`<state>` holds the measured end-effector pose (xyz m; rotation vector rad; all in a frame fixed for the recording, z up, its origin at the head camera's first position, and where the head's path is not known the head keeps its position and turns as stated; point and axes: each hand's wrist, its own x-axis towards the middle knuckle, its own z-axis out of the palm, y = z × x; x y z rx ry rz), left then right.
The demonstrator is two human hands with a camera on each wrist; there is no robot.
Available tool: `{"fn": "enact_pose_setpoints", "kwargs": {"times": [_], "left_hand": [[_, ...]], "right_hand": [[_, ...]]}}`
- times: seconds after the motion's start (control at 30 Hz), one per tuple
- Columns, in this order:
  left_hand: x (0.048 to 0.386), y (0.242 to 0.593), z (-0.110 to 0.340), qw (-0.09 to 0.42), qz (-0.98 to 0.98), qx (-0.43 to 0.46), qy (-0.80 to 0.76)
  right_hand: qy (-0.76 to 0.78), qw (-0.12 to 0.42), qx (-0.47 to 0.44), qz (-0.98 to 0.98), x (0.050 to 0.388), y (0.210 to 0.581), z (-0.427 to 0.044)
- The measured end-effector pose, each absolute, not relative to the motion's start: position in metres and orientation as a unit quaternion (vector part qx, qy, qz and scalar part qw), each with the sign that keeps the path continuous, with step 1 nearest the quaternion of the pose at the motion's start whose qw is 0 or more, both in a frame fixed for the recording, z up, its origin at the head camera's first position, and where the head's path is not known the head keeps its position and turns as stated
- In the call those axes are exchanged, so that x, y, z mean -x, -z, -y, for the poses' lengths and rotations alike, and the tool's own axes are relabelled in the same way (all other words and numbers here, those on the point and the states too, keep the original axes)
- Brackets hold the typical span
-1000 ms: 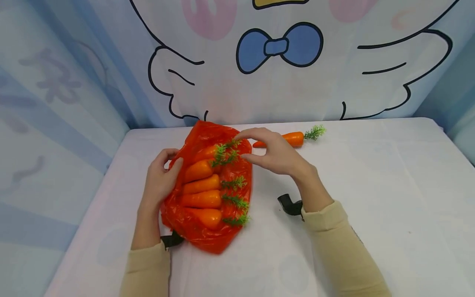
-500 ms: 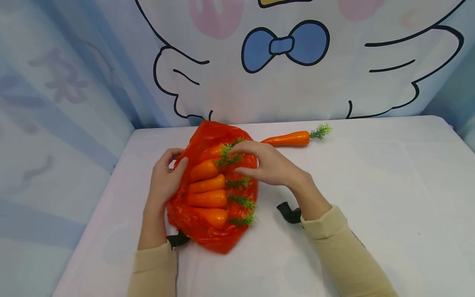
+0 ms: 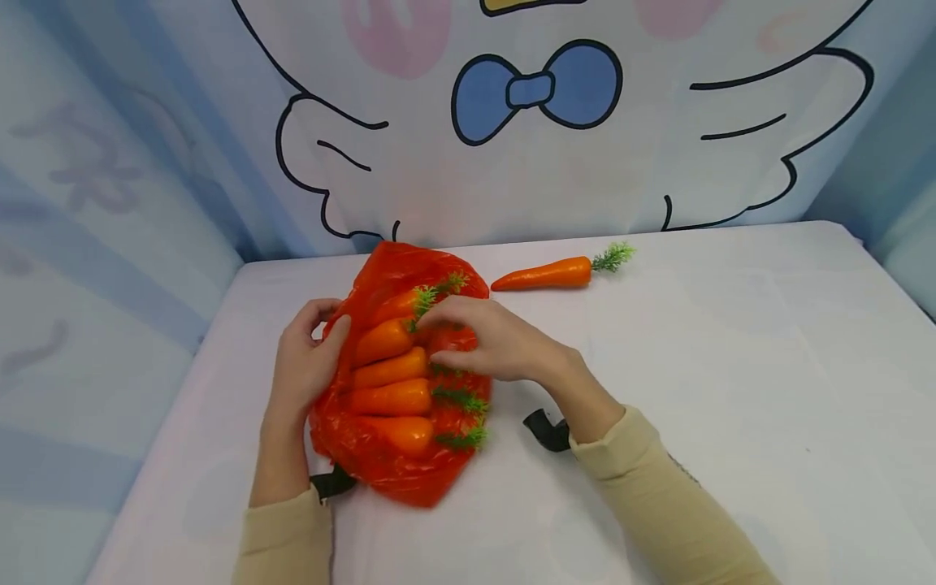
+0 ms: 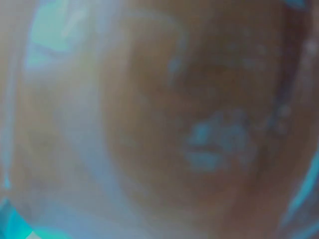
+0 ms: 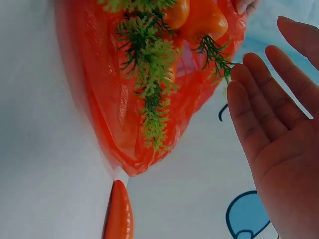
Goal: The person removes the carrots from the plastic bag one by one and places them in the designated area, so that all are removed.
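Several orange carrots with green leafy tops lie side by side on a red plastic bag, tips to the left. At the bag's left edge, the left hand grips the plastic between thumb and fingers. The right hand is over the leafy tops, thumb and fingers apart. In the right wrist view, that hand has extended fingers beside the leaves, holding nothing; whether a fingertip touches them cannot be told. The left wrist view is too blurred to make out.
A single carrot lies on the white table, right of the bag's far end. Black curved pieces show by both wrists. A cloth with a printed blue bow hangs behind, and patterned cloth hangs at the left.
The right hand has moved left and nearer the person, from the bag's right edge to over the leafy tops. The left hand keeps its grip on the bag. The head view has shifted slightly.
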<state>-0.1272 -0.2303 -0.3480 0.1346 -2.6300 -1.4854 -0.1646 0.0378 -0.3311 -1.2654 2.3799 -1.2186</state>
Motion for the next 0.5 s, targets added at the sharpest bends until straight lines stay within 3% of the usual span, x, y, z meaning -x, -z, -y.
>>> {"fn": "enact_pose_setpoints", "kwargs": {"times": [0.2, 0.5], "left_hand": [[0.126, 0.348, 0.233, 0.070, 0.868, -0.048, 0.490], [0.128, 0.348, 0.230, 0.061, 0.863, -0.055, 0.498]], "right_hand": [[0.393, 0.093, 0.443, -0.801, 0.162, 0.336, -0.028], [0.405, 0.052, 0.436, -0.802, 0.159, 0.343, -0.019]]}}
